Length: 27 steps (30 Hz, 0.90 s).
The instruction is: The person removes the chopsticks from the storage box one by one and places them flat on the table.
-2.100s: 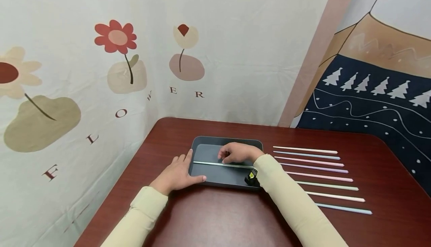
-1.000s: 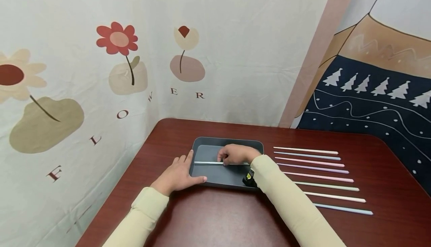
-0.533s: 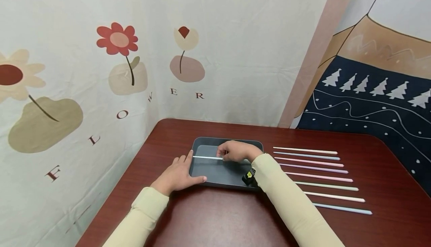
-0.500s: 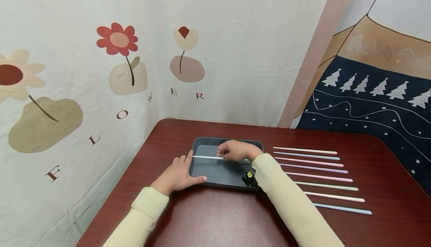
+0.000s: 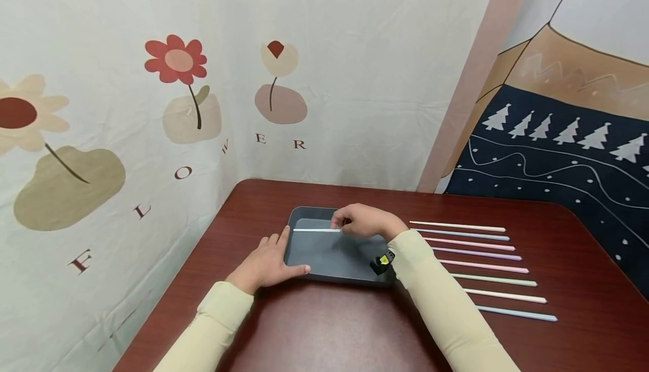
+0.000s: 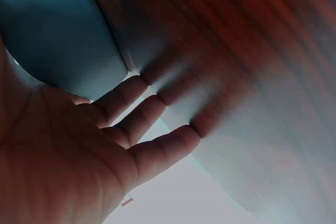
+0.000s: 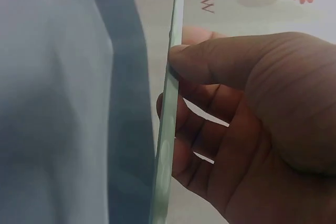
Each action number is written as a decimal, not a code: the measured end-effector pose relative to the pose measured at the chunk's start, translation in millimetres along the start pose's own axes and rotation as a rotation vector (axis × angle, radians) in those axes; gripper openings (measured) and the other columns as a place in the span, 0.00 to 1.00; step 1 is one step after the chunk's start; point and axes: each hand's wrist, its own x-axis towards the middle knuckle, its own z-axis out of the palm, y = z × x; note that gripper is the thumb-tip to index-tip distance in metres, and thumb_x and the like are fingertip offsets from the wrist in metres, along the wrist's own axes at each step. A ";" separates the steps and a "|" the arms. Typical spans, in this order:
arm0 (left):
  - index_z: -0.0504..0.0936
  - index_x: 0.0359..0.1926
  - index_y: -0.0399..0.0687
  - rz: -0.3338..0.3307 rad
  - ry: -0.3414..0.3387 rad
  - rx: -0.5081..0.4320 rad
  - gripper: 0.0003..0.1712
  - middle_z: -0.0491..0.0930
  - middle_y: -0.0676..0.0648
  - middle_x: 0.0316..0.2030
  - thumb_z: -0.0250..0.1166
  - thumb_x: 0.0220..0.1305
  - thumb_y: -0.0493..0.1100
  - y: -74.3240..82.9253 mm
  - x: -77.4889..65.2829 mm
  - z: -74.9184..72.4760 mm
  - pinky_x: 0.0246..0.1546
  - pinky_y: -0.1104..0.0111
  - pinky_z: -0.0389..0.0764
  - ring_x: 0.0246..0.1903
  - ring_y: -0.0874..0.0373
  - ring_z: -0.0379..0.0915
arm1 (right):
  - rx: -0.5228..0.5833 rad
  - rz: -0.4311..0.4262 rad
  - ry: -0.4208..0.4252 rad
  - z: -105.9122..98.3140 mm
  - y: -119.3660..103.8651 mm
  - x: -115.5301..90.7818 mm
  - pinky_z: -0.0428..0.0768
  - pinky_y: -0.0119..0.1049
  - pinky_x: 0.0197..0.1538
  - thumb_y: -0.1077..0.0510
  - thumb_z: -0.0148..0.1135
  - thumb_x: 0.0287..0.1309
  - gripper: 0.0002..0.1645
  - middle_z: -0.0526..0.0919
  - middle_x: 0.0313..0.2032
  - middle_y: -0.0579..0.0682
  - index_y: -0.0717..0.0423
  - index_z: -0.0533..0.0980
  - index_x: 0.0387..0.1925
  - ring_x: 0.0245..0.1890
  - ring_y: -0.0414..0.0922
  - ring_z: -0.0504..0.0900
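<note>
A dark grey rectangular tray point(image 5: 329, 259) lies on the table. My right hand point(image 5: 367, 221) pinches a pale green chopstick point(image 5: 315, 230) between thumb and fingers over the tray's far half. In the right wrist view the chopstick point(image 7: 166, 119) is raised, with the tray wall point(image 7: 128, 114) beside it. The hand and sleeve cover its right part in the head view. My left hand point(image 5: 266, 265) rests at the tray's left edge, thumb along the near left corner. Its fingers point(image 6: 168, 142) are straight and spread in the left wrist view.
To the right of the tray, several pastel chopsticks point(image 5: 487, 263) lie in a spaced row on the reddish-brown table point(image 5: 324, 327). The right sleeve point(image 5: 441, 299) passes over the left ends of some. A patterned cloth point(image 5: 365, 79) hangs behind the table.
My right hand has taken hold of the chopstick that lay in the tray, lifting it and moving it toward the far side. The left hand has stayed at the tray's edge.
</note>
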 end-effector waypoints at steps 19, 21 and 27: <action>0.49 0.77 0.35 0.008 -0.016 -0.007 0.72 0.64 0.32 0.67 0.60 0.48 0.82 1.0 -1.3 -1.9 0.64 0.48 0.64 0.66 0.31 0.58 | 0.046 0.053 0.084 -25.9 -1.9 -49.9 0.74 0.40 0.38 0.66 0.56 0.68 0.13 0.80 0.37 0.47 0.45 0.81 0.41 0.34 0.44 0.74; 0.49 0.77 0.35 0.008 -0.018 -0.007 0.72 0.63 0.32 0.67 0.60 0.48 0.82 0.8 -1.3 -2.2 0.65 0.48 0.63 0.67 0.30 0.57 | 0.063 0.068 0.100 -26.9 1.9 -58.9 0.75 0.41 0.39 0.66 0.57 0.67 0.13 0.81 0.38 0.47 0.44 0.81 0.41 0.36 0.44 0.74; 0.49 0.77 0.35 0.010 -0.019 -0.008 0.73 0.63 0.31 0.67 0.59 0.48 0.83 -0.1 -1.2 -1.8 0.64 0.47 0.64 0.66 0.29 0.56 | 0.037 0.081 0.123 -25.7 16.8 -85.8 0.76 0.41 0.43 0.66 0.58 0.67 0.12 0.82 0.41 0.49 0.47 0.81 0.43 0.40 0.44 0.76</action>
